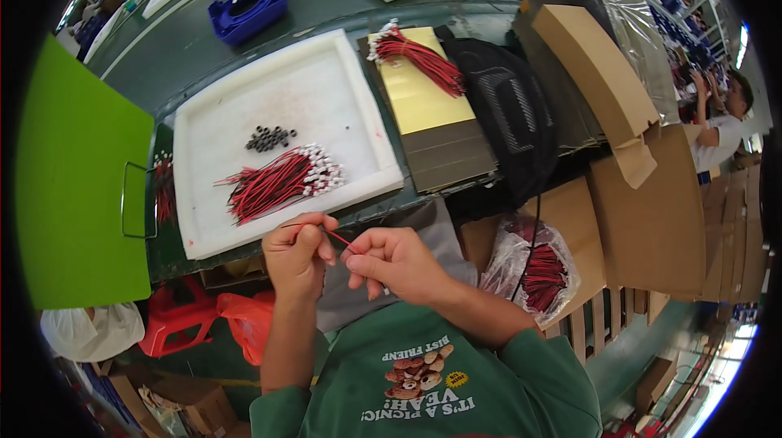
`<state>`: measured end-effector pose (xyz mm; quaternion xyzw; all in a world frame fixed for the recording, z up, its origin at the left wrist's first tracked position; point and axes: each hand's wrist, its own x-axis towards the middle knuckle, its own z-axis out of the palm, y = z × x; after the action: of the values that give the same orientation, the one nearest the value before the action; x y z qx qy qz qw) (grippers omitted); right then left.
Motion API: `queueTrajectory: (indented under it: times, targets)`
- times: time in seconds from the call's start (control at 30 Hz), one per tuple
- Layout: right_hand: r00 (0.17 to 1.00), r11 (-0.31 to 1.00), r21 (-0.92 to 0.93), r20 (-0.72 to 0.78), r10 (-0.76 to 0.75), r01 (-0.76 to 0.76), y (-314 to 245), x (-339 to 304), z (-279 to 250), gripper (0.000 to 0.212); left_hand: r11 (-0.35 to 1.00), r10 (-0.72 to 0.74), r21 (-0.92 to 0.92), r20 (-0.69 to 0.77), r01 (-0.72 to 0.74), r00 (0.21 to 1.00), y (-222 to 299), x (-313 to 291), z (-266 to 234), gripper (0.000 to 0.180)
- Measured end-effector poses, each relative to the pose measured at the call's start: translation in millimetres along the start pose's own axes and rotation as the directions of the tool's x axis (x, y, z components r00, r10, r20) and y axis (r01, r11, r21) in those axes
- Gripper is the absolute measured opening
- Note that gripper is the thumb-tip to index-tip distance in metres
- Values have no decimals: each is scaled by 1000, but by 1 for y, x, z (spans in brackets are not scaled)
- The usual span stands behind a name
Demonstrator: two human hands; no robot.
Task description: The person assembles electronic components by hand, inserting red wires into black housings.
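A thin red wire (337,238) stretches between my two hands, in front of the white foam tray's near edge. My left hand (296,260) pinches it between thumb and fingers. The fingers of my right hand (397,263) are closed on the wire's other side; its end there is hidden. In the white foam tray (364,104) lies a bunch of red and black wires (273,186) with white connectors toward the right. Just behind the bunch sits a small pile of short black tubular pieces (270,138).
Right of the tray, a wire bundle (419,61) rests on a yellow sheet (415,100), beside a black bag (505,104). An open carton (570,230) holds bagged wires (544,275) at lower right. A green panel (81,177) stands left; blue plastic parts (248,8) lie behind.
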<state>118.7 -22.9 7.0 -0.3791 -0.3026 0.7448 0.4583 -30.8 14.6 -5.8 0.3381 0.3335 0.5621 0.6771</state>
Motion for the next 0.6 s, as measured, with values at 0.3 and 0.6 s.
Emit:
queueTrajectory:
  times: [0.3, 0.6]
  targets:
    - [919, 866, -376, -86, -386, 328, -4, -1, -17, 15, 941, -281, 266, 277, 207, 919, 14, -1, 2, 12]
    - [943, 936, -145, -46, -329, 320, -5, 0, -17, 9, 823, -473, 467, 246, 324, 846, 14, -6, 22, 14]
